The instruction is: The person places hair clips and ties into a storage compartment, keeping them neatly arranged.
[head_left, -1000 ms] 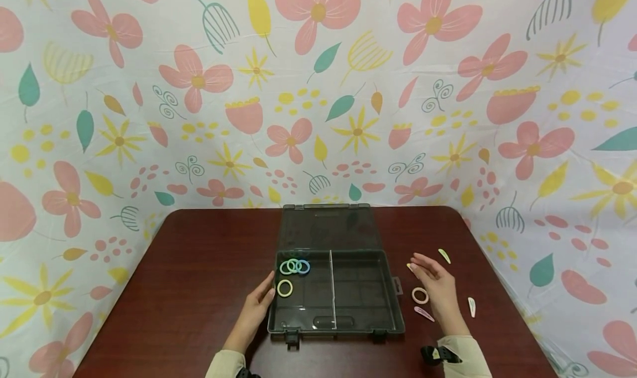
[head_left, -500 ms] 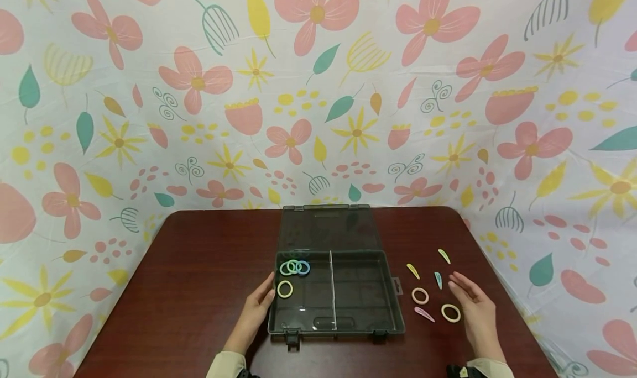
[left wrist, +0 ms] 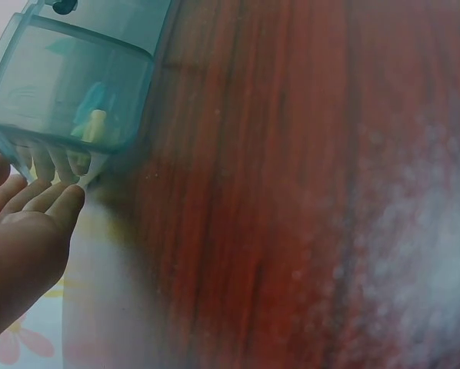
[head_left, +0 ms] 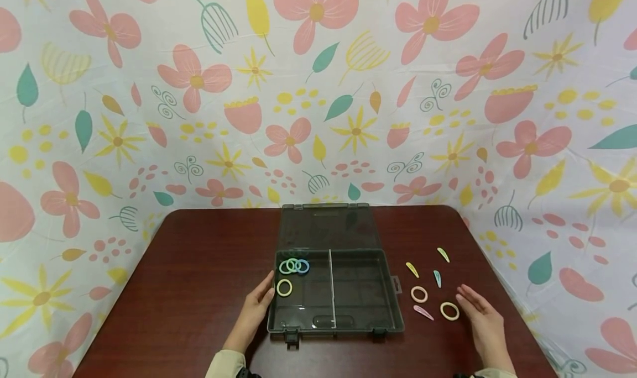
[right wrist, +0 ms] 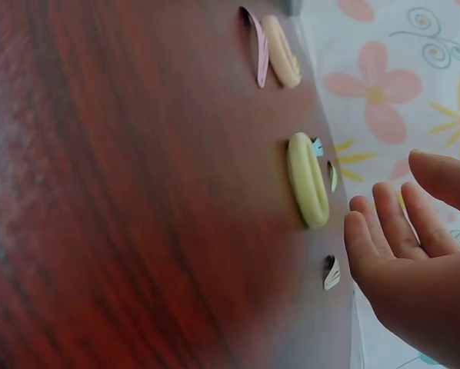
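Note:
My left hand (head_left: pixel 256 310) rests its nearly straight fingers against the left wall of a dark see-through plastic box (head_left: pixel 365 289); the left wrist view shows the fingertips at the wall (left wrist: pixel 68 84). Several ring-shaped hair ties (head_left: pixel 285 288) lie in the left compartment, green, blue and yellow. My right hand (head_left: pixel 483 323) is held with loose fingers, holding nothing, just right of a pale yellow hair tie (head_left: pixel 449 311). Close by lie a peach hair tie (head_left: pixel 419 294), a pink snap clip (head_left: pixel 423 312), a blue snap clip (head_left: pixel 437 279) and a white snap clip (right wrist: pixel 332 273), hidden in the head view.
A yellow snap clip (head_left: pixel 412 269) and a green snap clip (head_left: pixel 443 255) lie farther back on the brown table (head_left: pixel 209 267). The box lid (head_left: pixel 328 226) lies folded back behind it. A white divider (head_left: pixel 332 289) splits the box. Floral cloth (head_left: pixel 298 118) surrounds the table.
My right hand has moved right and nearer the body, away from the yellow clip. The blue clip and pale yellow hair tie came into view; the white clip became covered. My left hand stayed put.

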`<state>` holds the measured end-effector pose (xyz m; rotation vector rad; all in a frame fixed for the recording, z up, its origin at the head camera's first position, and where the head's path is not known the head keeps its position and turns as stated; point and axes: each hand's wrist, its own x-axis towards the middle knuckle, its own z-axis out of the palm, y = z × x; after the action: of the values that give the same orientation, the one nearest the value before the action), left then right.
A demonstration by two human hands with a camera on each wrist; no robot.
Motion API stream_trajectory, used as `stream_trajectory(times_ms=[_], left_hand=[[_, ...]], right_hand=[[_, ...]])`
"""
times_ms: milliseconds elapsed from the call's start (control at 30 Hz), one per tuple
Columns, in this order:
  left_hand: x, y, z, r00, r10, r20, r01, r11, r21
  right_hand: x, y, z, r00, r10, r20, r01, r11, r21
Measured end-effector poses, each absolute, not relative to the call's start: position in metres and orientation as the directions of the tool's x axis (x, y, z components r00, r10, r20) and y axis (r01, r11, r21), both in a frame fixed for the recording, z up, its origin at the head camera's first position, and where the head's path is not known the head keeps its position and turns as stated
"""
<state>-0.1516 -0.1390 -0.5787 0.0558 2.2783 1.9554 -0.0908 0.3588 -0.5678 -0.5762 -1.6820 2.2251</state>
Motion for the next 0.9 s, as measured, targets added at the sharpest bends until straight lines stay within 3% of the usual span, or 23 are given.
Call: stream_trajectory(times_ms=[367,700,900], left_hand=[[-0.1541,-0.1388,-0.5802,-0.992,0.108,-0.063,-0.047,0.140,0.989],[-0.1539,-0.1387,-0.5805,-0.993,0.101,-0.064,-0.051,0.129,0.990],[-0.1519,-0.1385,-0.5793,-0.992,0.107,-0.067,-0.051,0.141,0.989]], right_hand=[[-0.0871,0.3607,-0.5708,-0.897,0.397,-0.193,0.095,-0.255,-0.962],[-0.0851,0.3599,-0.5751,-0.871,0.452,-0.194,0.186,-0.062,-0.981],[-0.0867,0.3575,-0.5702,-0.838,0.485,-0.250,0.308,0.043,-0.950]])
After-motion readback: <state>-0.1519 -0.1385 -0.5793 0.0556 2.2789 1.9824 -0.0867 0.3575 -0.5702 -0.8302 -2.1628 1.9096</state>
